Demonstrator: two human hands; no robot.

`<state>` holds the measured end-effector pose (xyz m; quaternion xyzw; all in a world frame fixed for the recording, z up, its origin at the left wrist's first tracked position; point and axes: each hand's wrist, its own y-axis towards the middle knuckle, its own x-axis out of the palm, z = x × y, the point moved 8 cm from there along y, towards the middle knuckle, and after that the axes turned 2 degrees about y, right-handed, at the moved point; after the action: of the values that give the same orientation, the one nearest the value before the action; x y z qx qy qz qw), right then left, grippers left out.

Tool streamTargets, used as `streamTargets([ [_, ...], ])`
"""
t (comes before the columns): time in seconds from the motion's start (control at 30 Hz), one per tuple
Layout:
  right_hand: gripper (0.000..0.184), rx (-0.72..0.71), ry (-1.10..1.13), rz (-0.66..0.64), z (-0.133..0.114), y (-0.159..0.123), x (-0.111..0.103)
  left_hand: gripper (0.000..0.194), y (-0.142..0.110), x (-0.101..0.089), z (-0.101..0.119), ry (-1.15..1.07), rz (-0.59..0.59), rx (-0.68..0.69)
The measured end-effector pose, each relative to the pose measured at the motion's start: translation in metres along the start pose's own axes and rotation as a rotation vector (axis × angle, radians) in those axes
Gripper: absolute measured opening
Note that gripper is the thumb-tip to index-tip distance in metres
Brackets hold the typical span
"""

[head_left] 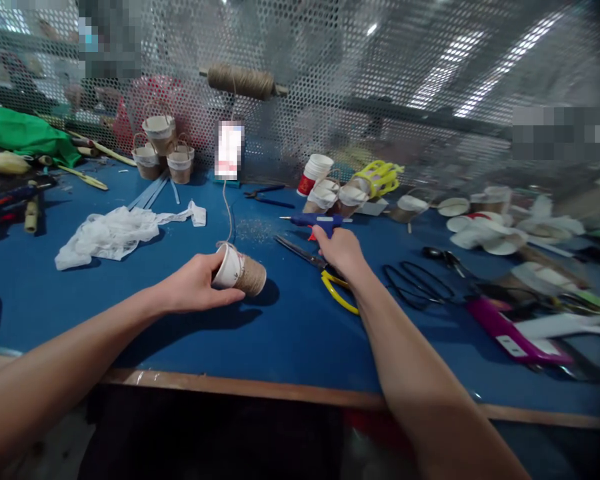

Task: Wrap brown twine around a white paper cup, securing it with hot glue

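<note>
In the head view, my left hand [197,285] grips a paper cup [229,268] by its white rim end. The cup is tilted, and brown twine [253,277] is wound round its lower half. From the cup a strand of twine runs up to a spool [241,81] at the mesh panel. My right hand [341,252] is closed round a blue glue gun [317,220], whose nozzle points left. Below that hand lies a pair of scissors [340,293] with yellow handles, partly hidden by my forearm.
Twine-wrapped cups [161,133] stand stacked at the back left, near white crumpled fabric [113,233]. Pliers [270,199] lie mid-table. More cups [323,193] are behind the glue gun. A black cable [417,285] and a purple power strip [517,333] occupy the right side.
</note>
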<state>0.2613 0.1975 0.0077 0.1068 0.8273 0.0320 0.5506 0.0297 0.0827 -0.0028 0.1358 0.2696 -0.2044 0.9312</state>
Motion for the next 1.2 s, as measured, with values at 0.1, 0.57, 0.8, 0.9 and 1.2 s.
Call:
streamTargets([
  [0.1,0.038,0.063,-0.039,-0.03,0.005,0.002,0.008,0.042,-0.001,0.0,0.0,0.002,-0.001,0.006],
  [0.57,0.03,-0.596,0.545,-0.527,-0.123,-0.105,0.004,0.025,-0.008,0.013,0.021,0.233,-0.101,0.145],
  [0.8,0.013,-0.537,0.787,-0.568,-0.12,-0.113,0.004,0.027,-0.008,0.015,0.025,0.182,-0.129,0.138],
  [0.9,0.02,-0.431,0.904,-0.583,-0.111,-0.111,0.006,0.027,-0.007,0.014,0.017,0.006,-0.129,0.005],
  [1.2,0.021,-0.449,0.897,-0.438,-0.106,-0.11,-0.005,0.031,-0.011,0.019,0.013,-0.218,-0.159,-0.082],
])
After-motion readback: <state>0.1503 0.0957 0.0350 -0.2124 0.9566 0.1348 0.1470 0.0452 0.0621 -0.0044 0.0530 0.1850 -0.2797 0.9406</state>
